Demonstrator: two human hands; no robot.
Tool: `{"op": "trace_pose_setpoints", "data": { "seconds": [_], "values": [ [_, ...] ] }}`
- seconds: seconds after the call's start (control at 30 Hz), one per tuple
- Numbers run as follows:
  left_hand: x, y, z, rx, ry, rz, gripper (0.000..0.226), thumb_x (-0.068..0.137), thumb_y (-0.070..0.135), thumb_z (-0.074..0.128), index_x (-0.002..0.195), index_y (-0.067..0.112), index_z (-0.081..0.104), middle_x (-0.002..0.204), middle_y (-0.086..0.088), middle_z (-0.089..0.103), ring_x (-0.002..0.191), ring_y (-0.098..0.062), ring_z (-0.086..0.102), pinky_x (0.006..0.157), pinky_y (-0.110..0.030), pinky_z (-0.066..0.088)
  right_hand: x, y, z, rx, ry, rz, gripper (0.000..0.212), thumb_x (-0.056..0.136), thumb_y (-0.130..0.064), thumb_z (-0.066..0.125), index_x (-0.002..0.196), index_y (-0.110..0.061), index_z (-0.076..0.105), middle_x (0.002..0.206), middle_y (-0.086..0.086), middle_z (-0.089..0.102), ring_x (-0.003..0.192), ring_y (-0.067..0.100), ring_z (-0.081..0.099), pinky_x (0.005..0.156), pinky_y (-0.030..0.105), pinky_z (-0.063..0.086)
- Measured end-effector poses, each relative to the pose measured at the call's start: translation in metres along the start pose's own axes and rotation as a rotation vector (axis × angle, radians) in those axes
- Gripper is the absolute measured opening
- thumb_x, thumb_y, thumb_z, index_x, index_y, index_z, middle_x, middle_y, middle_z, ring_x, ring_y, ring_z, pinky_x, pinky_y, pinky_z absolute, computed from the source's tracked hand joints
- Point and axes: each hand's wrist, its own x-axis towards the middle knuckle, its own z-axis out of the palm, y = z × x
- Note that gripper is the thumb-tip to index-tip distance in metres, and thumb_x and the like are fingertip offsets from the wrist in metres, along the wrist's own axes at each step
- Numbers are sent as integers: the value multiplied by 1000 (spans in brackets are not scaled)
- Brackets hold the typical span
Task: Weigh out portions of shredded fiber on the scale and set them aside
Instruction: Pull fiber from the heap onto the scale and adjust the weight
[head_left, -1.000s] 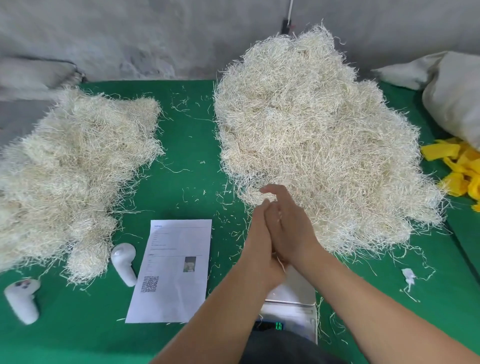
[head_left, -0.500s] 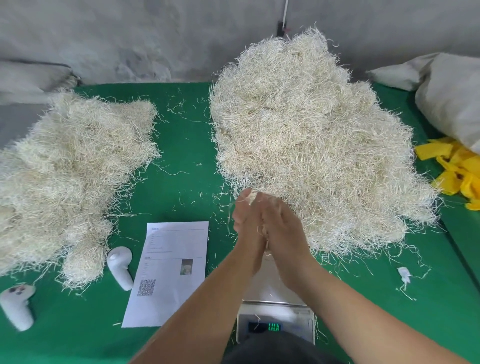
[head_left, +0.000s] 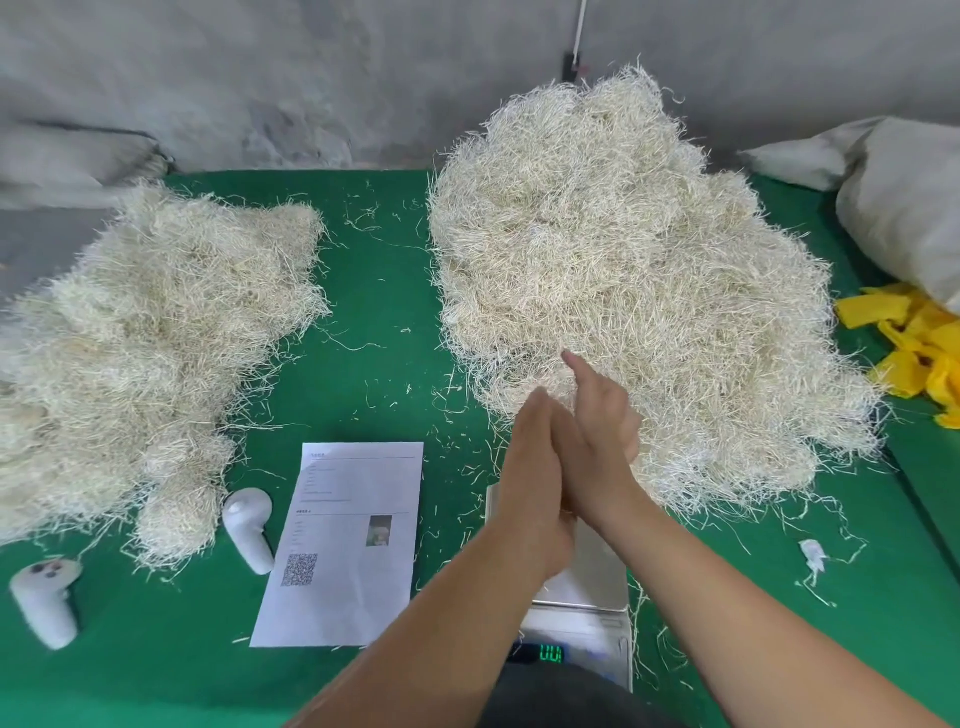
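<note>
Beyond pressed hands (head_left: 566, 457), big fiber pile (head_left: 639, 291).

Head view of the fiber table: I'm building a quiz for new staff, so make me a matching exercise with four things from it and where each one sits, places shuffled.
Things:
1. scale
2. printed sheet
3. yellow scraps
4. larger fiber pile

Places:
A. at the right edge of the green cloth, below a grey sack
B. between the white controller and the scale
C. behind the pressed-together hands, reaching up to the wall
D. under the wrists, at the near edge, its display lit green

Pairs: 1-D, 2-B, 3-A, 4-C
</note>
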Motion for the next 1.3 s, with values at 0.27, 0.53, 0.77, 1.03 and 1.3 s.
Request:
{"op": "trace_pose_setpoints", "data": {
  "seconds": [0.27, 0.53, 0.77, 1.03, 1.3],
  "values": [
    [10, 23, -18, -67, 55, -48, 24, 102, 34, 49, 85, 19, 57, 67, 0, 54, 64, -17, 59, 64, -29, 45, -29, -8, 1, 62, -124, -160, 53, 104, -50, 46, 154, -35, 39, 156, -18, 35, 145, -6, 28, 119, 22, 25],
    [15, 18, -19, 90, 68, 183, 41, 98, 52, 46, 102, 13, 56, 94, -9, 57, 85, -18, 60, 65, -31, 51, -29, -28, 1, 361, 18, -4, 23, 96, -42, 58, 86, -30, 75, 82, -13, 73, 78, 6, 68, 71, 33, 52],
    [-4, -7, -2, 153, -53, 490, 33, 96, 56, 50, 122, 44, 65, 110, 13, 72, 98, -4, 68, 79, -25, 55, -6, -32, -17, 446, 0, 1, 43, 99, -23, 53, 58, -28, 65, 53, -11, 54, 50, 6, 46, 49, 23, 38],
    [8, 3, -3, 24, 33, 328, 34, 90, 48, 66, 113, 23, 69, 100, -5, 77, 93, -20, 75, 76, -33, 57, -15, -31, -8, 395, -70, 24, 56, 90, -81, 31, 143, -62, 37, 145, -35, 32, 144, -4, 25, 122, 46, 28],
    [38, 32, -51, -31, -4, 257, 39, 98, 41, 64, 108, 4, 63, 96, -23, 63, 89, -36, 62, 83, -51, 50, -26, -21, 9, 389, -291, 45, 76, 92, -50, 61, 158, -46, 22, 151, -12, 48, 136, 3, 50, 117, 43, 42]
  ]
}}
